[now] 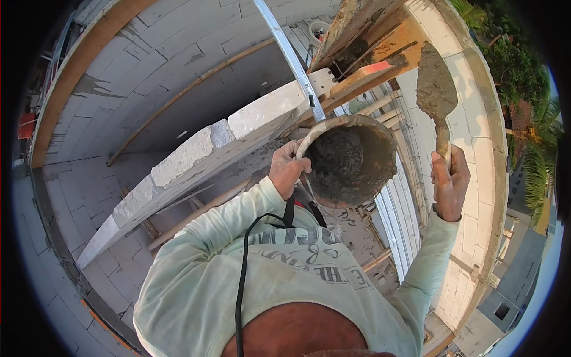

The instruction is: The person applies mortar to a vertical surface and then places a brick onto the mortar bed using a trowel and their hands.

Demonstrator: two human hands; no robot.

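Observation:
My left hand (286, 170) grips the rim of a round bucket (385, 143), its fingers closed over the edge. Wet grey mortar (340, 156) lies inside, and dried mortar crusts the bucket's wall. Out to the right, my right hand (450, 181) is wrapped round the handle of a trowel (436, 89). The trowel points away from me, and grey mortar coats its blade. Left of the bucket runs the top of a white block wall (183, 149), with a metal stud (291, 56) crossing at its far end.
A taller block wall (470, 119) curves along the right. Boards with mortar on them (369, 41) stand beyond the bucket, beside a wooden plank with a red end (364, 77). Long metal profiles (399, 220) lie below on the right. A white bucket (319, 28) is farther back.

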